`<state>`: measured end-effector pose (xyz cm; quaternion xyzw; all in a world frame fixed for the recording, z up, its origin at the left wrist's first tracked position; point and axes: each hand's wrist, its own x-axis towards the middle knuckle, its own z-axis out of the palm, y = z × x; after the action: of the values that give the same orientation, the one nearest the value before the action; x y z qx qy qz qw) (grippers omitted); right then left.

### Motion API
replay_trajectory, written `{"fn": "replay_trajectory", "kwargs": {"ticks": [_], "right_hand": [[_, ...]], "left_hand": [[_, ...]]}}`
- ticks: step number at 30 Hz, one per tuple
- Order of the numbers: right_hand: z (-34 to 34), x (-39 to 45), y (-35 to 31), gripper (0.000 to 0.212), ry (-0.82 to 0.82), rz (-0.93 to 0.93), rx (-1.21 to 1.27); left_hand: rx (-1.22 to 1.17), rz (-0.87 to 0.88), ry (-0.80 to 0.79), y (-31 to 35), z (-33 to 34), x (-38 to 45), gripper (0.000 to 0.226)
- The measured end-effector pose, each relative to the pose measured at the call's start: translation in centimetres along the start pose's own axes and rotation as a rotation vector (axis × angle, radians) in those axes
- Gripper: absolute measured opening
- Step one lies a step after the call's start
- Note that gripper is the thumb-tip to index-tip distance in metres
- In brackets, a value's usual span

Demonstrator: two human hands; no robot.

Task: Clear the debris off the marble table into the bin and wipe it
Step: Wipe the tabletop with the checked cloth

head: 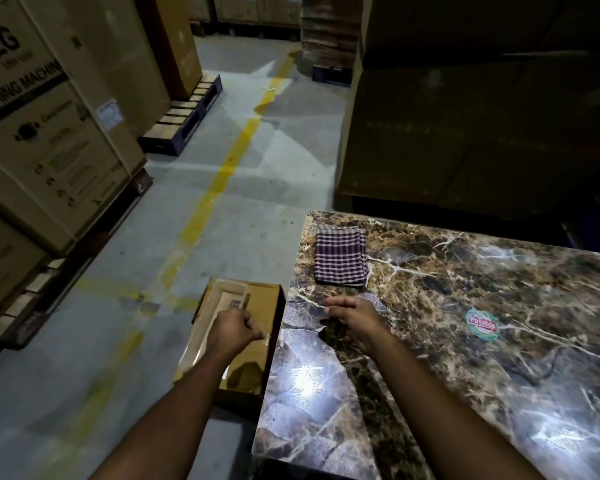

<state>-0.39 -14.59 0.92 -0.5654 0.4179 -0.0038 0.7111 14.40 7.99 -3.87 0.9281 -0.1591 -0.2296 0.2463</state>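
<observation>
Seen from the head camera: marble table [465, 341], brown with white veins and glossy with glare near its left edge. Folded purple-and-white checked cloth [340, 258] lying flat at the far left corner. Round green-and-red sticker [483, 324] stuck mid-table, well apart from the cloth. Open cardboard box [253, 327] standing on the grey floor, touching the table's left edge, clear plastic film inside. Left hand [234, 332] over the box, fingers curled closed in a fist, apparently pinching a bit of clear film. Right hand [352, 315] over the table's left edge, fingers together and extended, nothing visibly gripped. Stacked appliance cartons [39, 133] beyond, beside a yellow floor line [222, 174].
</observation>
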Motion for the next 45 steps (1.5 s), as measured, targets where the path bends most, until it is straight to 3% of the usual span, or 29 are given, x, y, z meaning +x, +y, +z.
{"fn": "replay_trajectory", "kwargs": {"ticks": [5,8,11,14,18,20,23,27,29,34,39,45], "right_hand": [[0.4,0.4,0.3,0.021,0.021,-0.008,-0.02],[0.5,0.7,0.3,0.02,0.03,-0.013,-0.068],[0.6,0.9,0.1,0.018,0.053,-0.021,-0.121],[0.7,1.5,0.2,0.012,0.098,-0.041,-0.192],[0.7,3.3,0.1,0.01,0.163,-0.122,-0.343],[0.8,4.4,-0.4,0.01,0.197,-0.171,-0.38],[0.8,6.0,-1.7,0.009,0.249,-0.26,-0.436],[0.5,8.2,-3.2,0.011,0.298,-0.325,-0.535],[0.2,9.4,-3.9,0.009,0.312,-0.358,-0.575],[-0.3,12.7,-4.2,0.022,0.302,-0.466,-0.809],[-0.2,15.7,-4.4,0.043,0.279,-0.602,-1.174],[-0.1,19.0,-3.5,0.06,0.217,-0.55,-1.327]], "left_hand": [[-0.013,0.027,-0.09,-0.4,1.4,0.5,0.004],[-0.029,0.066,-0.114,-0.6,2.0,0.9,0.025],[-0.035,0.056,-0.123,-0.5,2.2,1.4,0.018],[-0.031,0.076,-0.093,0.0,2.4,2.4,0.025],[0.022,0.18,-0.101,1.9,2.7,4.0,0.011],[0.058,0.203,-0.066,3.0,2.7,4.8,0.02],[0.112,0.149,0.034,5.0,2.1,5.8,0.01],[0.174,0.08,0.144,6.7,1.6,8.5,0.036],[0.139,0.145,0.137,7.1,1.7,10.1,0.025],[-0.011,0.267,0.032,8.6,2.4,12.3,0.035],[0.103,0.437,0.011,10.0,4.6,14.1,0.041],[0.193,0.474,0.058,11.9,6.4,16.4,0.052]]}}
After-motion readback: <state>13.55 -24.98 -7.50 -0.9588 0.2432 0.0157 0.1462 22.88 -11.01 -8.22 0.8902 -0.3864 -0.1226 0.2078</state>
